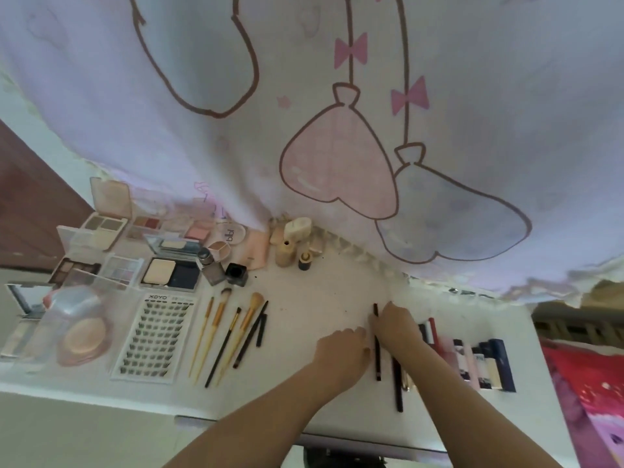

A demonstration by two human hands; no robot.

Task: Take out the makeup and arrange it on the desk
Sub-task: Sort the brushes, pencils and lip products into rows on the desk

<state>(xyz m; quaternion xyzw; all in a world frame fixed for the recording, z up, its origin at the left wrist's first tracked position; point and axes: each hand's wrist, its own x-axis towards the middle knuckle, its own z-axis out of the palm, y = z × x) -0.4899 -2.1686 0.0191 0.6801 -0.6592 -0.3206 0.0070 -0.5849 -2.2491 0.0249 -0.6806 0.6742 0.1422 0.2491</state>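
Observation:
Makeup lies spread over the white desk (314, 298). My right hand (393, 327) holds a thin dark pencil (377, 358) that lies on the desk, its tip poking out above my fingers. My left hand (341, 349) rests with fingers down just left of that pencil, touching the desk. A second dark pencil (397, 386) lies right of it, partly under my right forearm. Lipsticks and tubes (472, 363) stand in a row at the right. Brushes (233, 336) lie left of centre.
Palettes and compacts (169, 268) fill the back left, with a lash tray (157, 336) and a powder puff case (81, 329) in front. Small bottles (290, 244) stand at the back by a hanging cartoon-print curtain (337, 113). A red bag (587, 393) sits at the right.

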